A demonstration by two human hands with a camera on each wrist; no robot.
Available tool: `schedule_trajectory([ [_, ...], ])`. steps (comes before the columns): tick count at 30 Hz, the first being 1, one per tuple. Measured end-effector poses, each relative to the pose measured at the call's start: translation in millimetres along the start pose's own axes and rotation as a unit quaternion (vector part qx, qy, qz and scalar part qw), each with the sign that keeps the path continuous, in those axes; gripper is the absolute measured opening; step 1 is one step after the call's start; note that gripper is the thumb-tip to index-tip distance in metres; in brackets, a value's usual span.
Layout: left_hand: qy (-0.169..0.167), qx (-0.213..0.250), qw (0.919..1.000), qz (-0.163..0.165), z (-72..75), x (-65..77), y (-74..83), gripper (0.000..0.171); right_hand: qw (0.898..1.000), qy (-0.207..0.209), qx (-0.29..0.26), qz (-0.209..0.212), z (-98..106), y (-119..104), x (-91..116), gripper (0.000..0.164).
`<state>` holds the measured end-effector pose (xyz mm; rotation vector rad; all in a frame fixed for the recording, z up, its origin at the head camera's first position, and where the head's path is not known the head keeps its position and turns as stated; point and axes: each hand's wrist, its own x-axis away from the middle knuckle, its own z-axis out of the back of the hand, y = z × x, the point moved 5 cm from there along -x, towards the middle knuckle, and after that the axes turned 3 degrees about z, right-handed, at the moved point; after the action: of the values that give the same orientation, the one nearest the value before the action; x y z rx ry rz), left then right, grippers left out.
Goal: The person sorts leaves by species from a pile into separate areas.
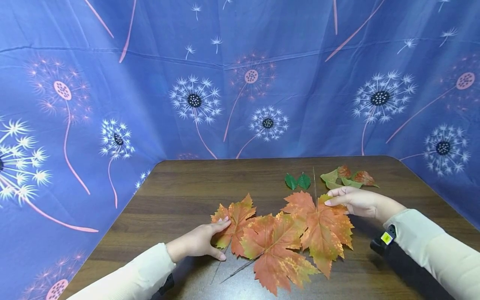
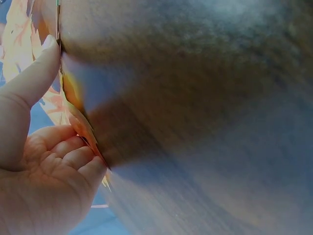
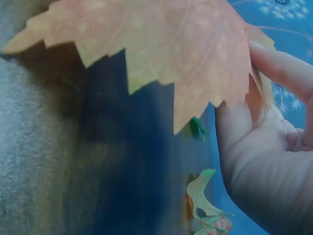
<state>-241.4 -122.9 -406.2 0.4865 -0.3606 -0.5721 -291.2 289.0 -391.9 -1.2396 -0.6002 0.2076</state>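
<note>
Three orange-and-green artificial maple leaves lie overlapping in a row on the table. My left hand point(image 1: 204, 238) rests its fingers on the left maple leaf point(image 1: 240, 216), its thumb spread apart by the stem. In the left wrist view, the fingers point(image 2: 73, 152) meet that leaf's edge. The middle maple leaf point(image 1: 275, 246) points its dark stem toward the lower left. At the right, my right hand point(image 1: 361, 203) pinches the upper edge of the right maple leaf point(image 1: 324, 233), whose stem points away. In the right wrist view this leaf point(image 3: 161, 44) has the thumb and fingers on opposite sides.
Two small green leaves point(image 1: 297, 181) lie toward the back of the brown wooden table point(image 1: 195, 183). Right of them is a cluster of green and reddish leaves point(image 1: 346, 179), just beyond the right hand. A blue dandelion-print cloth point(image 1: 232, 116) hangs behind and beside the table.
</note>
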Motion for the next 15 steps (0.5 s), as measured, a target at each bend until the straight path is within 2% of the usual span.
schedule_trajectory([
  [3,0.000,0.001,1.0000,0.002,1.3,0.3,1.6,0.095,0.999,-0.028,-0.036,0.015,5,-4,3,0.033],
  [5,0.001,0.001,1.0000,0.003,2.0,0.7,2.3,0.095,0.998,-0.040,-0.051,0.023,9,-7,5,0.030],
  [6,0.000,0.003,1.0000,0.005,2.2,1.0,2.4,0.095,0.998,-0.038,-0.054,0.021,11,-9,7,0.034],
  [8,0.000,0.004,1.0000,0.006,2.0,1.3,2.1,0.095,0.998,-0.030,-0.051,0.016,15,-11,9,0.056],
  [10,0.000,0.006,1.0000,0.008,1.9,1.5,2.0,0.095,0.998,-0.027,-0.055,0.022,18,-15,12,0.070],
  [12,-0.001,0.005,0.9999,0.009,1.8,1.5,1.8,0.095,0.996,-0.037,-0.069,0.033,20,-20,15,0.062],
  [15,-0.001,0.008,0.9999,0.008,1.5,1.8,2.0,0.095,0.990,-0.070,-0.101,0.065,20,-29,19,0.034],
])
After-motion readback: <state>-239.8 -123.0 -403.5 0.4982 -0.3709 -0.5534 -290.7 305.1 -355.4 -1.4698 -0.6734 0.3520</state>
